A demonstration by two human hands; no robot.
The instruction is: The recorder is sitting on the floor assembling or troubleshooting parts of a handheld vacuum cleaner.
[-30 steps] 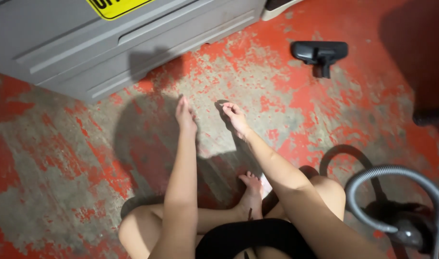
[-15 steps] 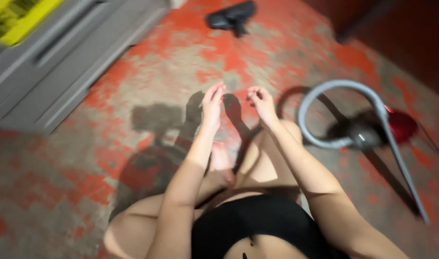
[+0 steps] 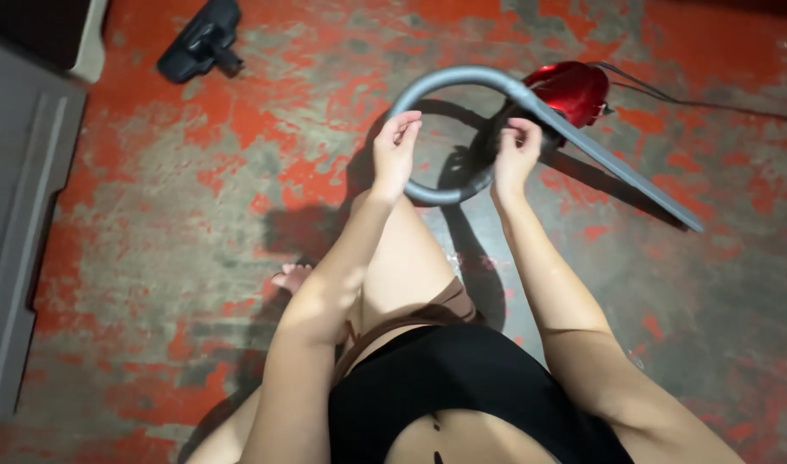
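Head view shows us sitting on a worn red-and-grey floor, arms stretched out ahead over a bent knee. Our two hands sit in the upper middle of the frame, right at a loop of grey vacuum hose that curls around between and above them. Our left hand is raised with the palm turned inward and the fingers loosely curled; its fingertips lie against the left side of the loop, though we cannot tell whether they actually grip the hose or only overlap it. Our right hand is just beside it to the right, fingers bent over at the top, seemingly pinching something small or touching the hose near where it crosses; the view does not show plainly whether it has hold of anything. Both hands are half open, neither clenched.

From the loop, a straight grey wand runs down to the right, ending at the right-middle of the frame. The red vacuum cleaner body lies just beyond our right hand, in the upper right, with a dark power cord trailing off to the right edge. A black floor nozzle lies well apart in the upper left, near a grey cabinet along the left edge.
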